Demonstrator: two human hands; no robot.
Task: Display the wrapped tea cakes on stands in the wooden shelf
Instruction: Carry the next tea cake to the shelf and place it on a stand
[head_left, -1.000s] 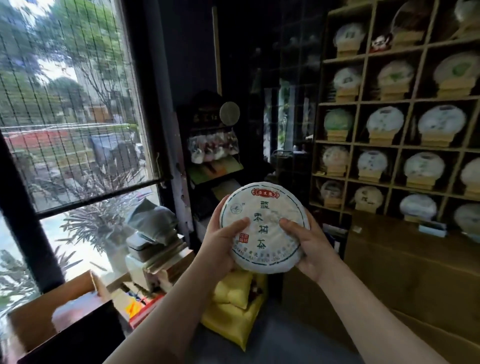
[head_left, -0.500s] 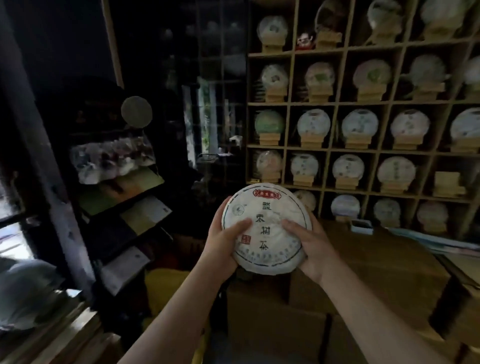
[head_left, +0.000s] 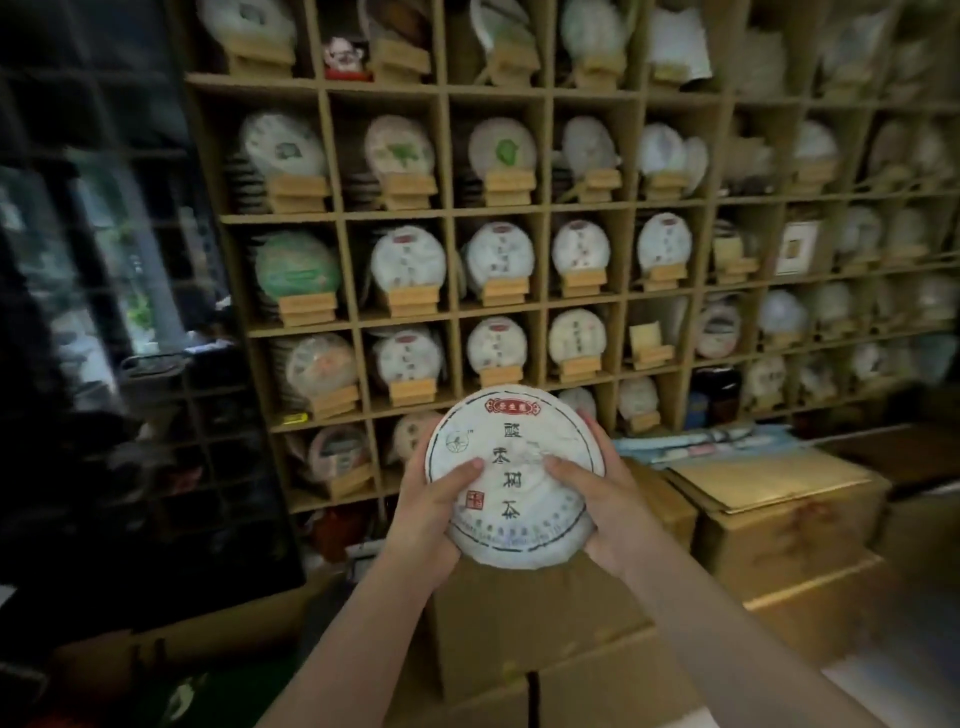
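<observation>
- While both hands, left hand (head_left: 431, 512) and right hand (head_left: 597, 501), have fingers curled round the tea cake (head_left: 514, 470), it's held face-on below the shelf (head_left: 621, 304).
- The empty stand (head_left: 647, 345) sits up and right, so the right hand's closer.

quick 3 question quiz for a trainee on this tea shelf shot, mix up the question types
1. True or false: both hands hold the tea cake.
2. Which stand in the wooden shelf looks empty? A: the one below the green-wrapped cake. B: the bare stand right of the cake on a stand.
3. Fill in: the seal at the top of the held cake's wrapper is ____.

Key: 1 true: left hand, right hand. 2 B. 3 red.
</observation>
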